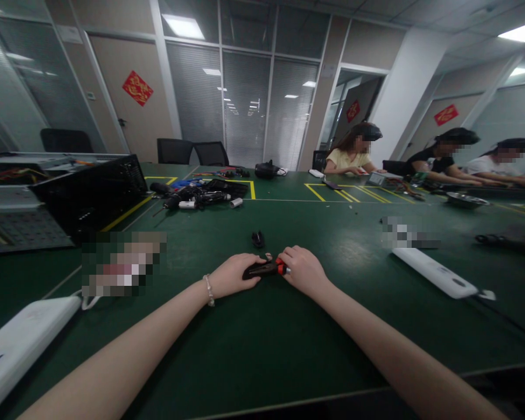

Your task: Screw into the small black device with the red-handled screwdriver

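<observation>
In front of me, low over the green table, both my hands meet at a dark, elongated object (262, 269). My left hand (233, 276) is closed round its left end, thumb along the near side. At the other end, my right hand (305, 269) is closed on a small red-and-black part (281, 266) with a pale tip. Whether the two pieces are joined is unclear, as my fingers cover much of them. Just beyond my hands lies a small black bundled cable (257, 239).
An open computer case (96, 204) stands at the left. White power banks (437, 273) lie on both sides, beside blurred-out items. Further back is a heap of cables (205, 195) on the green table (262, 361). Several people sit at the far right, near a metal bowl (466, 200).
</observation>
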{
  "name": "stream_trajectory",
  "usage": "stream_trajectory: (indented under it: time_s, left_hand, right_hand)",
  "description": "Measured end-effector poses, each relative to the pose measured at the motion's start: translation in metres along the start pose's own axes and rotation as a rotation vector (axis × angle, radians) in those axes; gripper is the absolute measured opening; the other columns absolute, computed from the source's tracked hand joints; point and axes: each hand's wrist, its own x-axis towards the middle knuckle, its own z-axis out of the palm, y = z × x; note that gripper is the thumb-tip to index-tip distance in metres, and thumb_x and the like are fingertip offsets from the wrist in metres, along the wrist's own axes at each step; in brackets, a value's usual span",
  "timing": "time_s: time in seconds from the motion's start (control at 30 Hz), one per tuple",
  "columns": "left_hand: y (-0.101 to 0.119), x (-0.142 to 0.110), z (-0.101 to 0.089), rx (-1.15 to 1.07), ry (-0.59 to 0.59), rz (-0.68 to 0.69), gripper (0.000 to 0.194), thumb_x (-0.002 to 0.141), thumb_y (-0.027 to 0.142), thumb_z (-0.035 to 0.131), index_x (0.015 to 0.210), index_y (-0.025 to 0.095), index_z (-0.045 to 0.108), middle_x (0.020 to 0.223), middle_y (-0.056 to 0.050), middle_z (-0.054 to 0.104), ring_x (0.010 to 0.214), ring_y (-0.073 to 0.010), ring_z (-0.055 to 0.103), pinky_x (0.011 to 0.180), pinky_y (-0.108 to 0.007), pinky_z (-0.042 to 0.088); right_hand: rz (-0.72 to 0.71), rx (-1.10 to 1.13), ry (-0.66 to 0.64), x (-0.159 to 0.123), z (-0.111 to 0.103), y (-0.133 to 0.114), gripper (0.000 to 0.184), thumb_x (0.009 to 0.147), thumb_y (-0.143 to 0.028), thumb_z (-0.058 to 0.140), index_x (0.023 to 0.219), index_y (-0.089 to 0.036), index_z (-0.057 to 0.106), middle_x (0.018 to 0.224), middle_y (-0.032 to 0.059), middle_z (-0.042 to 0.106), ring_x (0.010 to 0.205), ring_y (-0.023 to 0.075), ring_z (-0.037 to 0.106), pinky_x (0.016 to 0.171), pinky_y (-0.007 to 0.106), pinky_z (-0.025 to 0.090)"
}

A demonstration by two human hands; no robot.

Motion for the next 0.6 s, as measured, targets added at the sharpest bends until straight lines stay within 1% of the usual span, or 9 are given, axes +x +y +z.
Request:
stream_trajectory:
  time_s: [0.17,0.37,0.47,0.6]
  left_hand:
    - [0.0006,-0.0003,0.0001,0.003,0.008,0.000,0.039,0.075,0.023,0.059,0.113,0.021,0.049,0.111,-0.005,0.057,0.098,-0.0206,0.054,0.088,-0.035,0.040]
    - [0.0014,0.0002,0.0000,-0.009,-0.004,-0.006,0.038,0.076,0.024,0.058,0.113,0.022,0.050,0.111,-0.005,0.057,0.098,-0.0206,0.054,0.087,-0.035,0.040]
    - [0.0010,0.0003,-0.0001,-0.014,-0.003,-0.010,0.038,0.076,0.025,0.058,0.113,0.022,0.050,0.111,-0.005,0.057,0.098,-0.0205,0.054,0.087,-0.035,0.040]
    - [0.0009,0.0001,-0.0004,-0.025,-0.007,-0.028,0.039,0.076,0.027,0.058,0.113,0.021,0.049,0.111,-0.005,0.057,0.098,-0.0199,0.054,0.086,-0.034,0.041]
  right_hand:
    - [0.003,-0.031,-0.009,-0.0010,-0.0013,-0.0014,0.019,0.072,-0.020,0.053,0.089,-0.017,0.061,0.089,0.0064,0.061,0.080,0.0175,0.050,0.072,0.027,0.037]
    - [0.028,-0.011,-0.024,-0.0015,-0.0007,-0.0018,0.018,0.073,-0.022,0.052,0.088,-0.016,0.060,0.087,0.0067,0.061,0.078,0.0171,0.051,0.069,0.026,0.037]
    - [0.030,-0.021,-0.020,-0.0019,-0.0004,-0.0016,0.022,0.072,-0.020,0.053,0.092,-0.016,0.060,0.088,0.0072,0.061,0.079,0.0182,0.051,0.070,0.028,0.036]
    - [-0.006,-0.065,-0.004,-0.0029,-0.0020,-0.0014,0.027,0.070,-0.019,0.053,0.097,-0.015,0.058,0.092,0.0086,0.061,0.083,0.0200,0.050,0.073,0.030,0.036]
